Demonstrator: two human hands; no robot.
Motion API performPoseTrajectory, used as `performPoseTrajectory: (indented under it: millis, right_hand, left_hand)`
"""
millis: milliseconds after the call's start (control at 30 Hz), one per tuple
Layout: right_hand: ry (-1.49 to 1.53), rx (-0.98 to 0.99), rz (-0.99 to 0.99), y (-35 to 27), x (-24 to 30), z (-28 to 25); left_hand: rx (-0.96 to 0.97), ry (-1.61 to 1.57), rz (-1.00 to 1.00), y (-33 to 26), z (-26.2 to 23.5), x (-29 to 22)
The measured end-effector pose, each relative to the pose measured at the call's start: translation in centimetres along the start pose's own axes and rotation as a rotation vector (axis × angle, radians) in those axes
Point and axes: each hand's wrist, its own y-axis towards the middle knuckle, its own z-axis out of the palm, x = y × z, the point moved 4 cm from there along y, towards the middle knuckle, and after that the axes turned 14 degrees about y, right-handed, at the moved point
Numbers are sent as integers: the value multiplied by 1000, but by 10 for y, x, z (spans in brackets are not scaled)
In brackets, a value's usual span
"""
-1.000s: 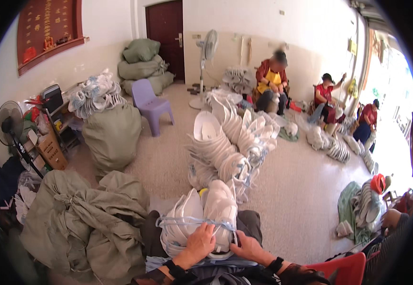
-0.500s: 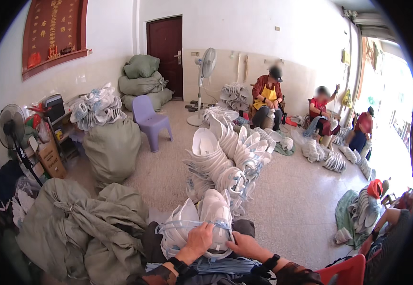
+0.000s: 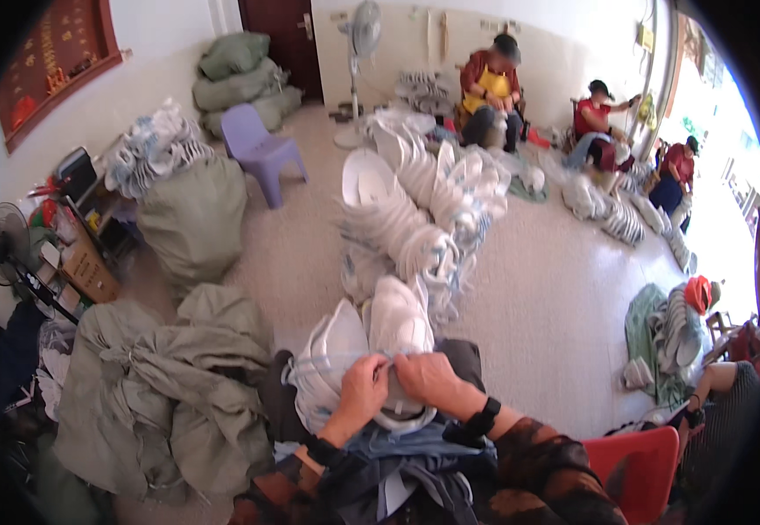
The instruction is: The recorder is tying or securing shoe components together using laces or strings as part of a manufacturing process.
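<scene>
Hands [image 3: 397, 385] together on string [image 3: 345, 357], white hat bundle [image 3: 367, 337] on lap

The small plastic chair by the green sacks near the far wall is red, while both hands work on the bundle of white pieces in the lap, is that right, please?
Not quite: the head view shows that small plastic chair is light purple, not red. It does stand by the green sacks, and the left hand and right hand do work on the white bundle.
</scene>
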Motion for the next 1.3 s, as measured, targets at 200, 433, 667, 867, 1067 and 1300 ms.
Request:
performPoseTrajectory:
  millis: [200,433,667,867,1067,1300]
  right_hand:
    - [348,-131,391,-71,-31,-72]
    - [-28,-278,1150,-372,-215,-89]
    - [301,-384,545,-193,-111,-52]
    - [632,-300,301,-64,-43,-43]
    - [796,-172,449,-48,-43,-32]
    - [1015,-118,526,-51,-47,-25]
  left_hand:
    - [65,90,-7,-1,-6,-6]
    - [7,30,111,8,-5,-19]
    - [90,-245,-106,24,9,-10]
    - [537,-813,-443,54,-21,-24]
    - [611,212,150,56,-19,-35]
    - [640,207,123,61,-14,-25]
